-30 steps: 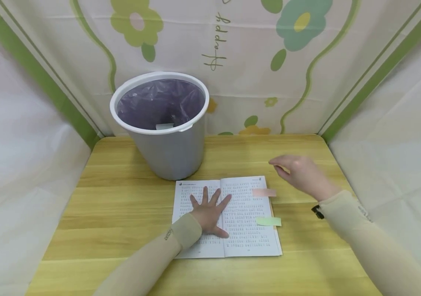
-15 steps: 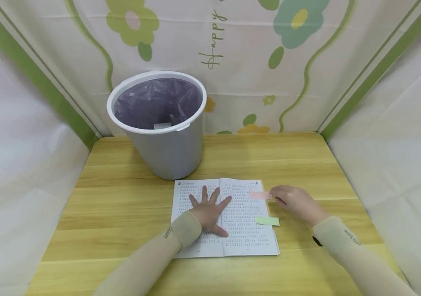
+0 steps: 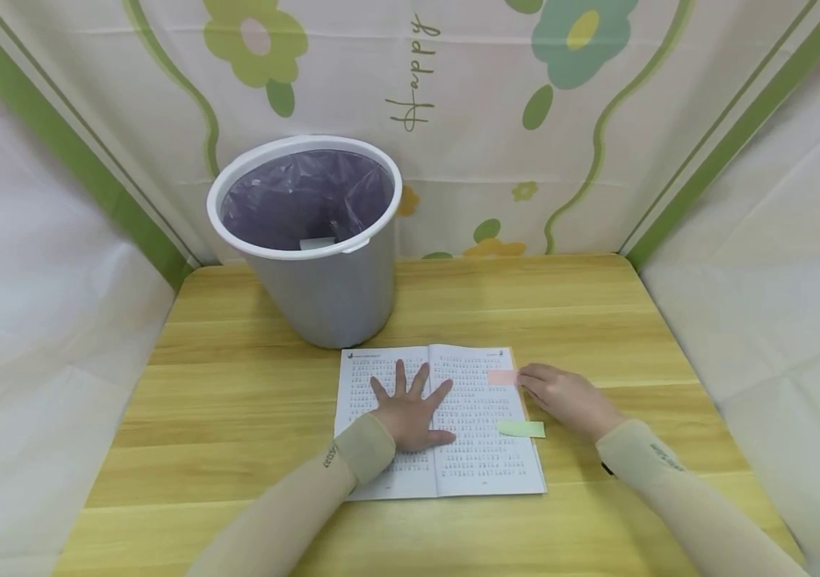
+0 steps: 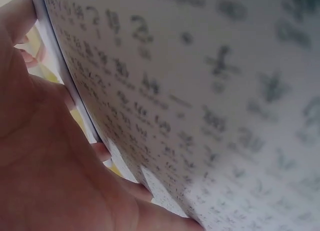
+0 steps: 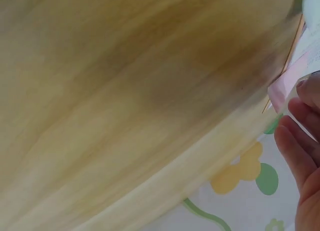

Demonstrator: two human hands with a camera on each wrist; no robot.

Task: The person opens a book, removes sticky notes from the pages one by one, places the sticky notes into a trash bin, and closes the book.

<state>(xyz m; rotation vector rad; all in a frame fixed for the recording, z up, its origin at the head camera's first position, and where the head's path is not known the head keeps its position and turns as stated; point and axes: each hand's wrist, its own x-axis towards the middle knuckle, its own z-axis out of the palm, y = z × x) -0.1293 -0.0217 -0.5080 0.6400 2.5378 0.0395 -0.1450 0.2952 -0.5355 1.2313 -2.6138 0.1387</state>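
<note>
An open book (image 3: pixel 478 469) with printed pages lies on the wooden table. My left hand (image 3: pixel 410 415) rests palm down across its left page and centre fold, fingers spread wide. The left wrist view shows that hand (image 4: pixel 65 161) against the blurred print. On the right page, a pink sticky tab (image 3: pixel 502 377) sticks out past the outer edge, and my right hand (image 3: pixel 570 402) pinches its outer end. From the right wrist, the thumb and fingers of this hand (image 5: pixel 306 136) are at the pink tab (image 5: pixel 289 83). Lower on that page is a green sticky tab (image 3: pixel 521 429), also overhanging the edge.
A grey bin (image 3: pixel 341 296) with a white rim and dark plastic liner stands on the table behind the book, a pale scrap (image 3: pixel 317 243) inside it. Patterned cloth walls (image 3: pixel 467 160) enclose the wooden table (image 3: pixel 236 401) at the back and sides.
My right hand has come down and left from beside the book to the pink tab's outer end. My left hand stays on the page, its thumb shifted slightly upward.
</note>
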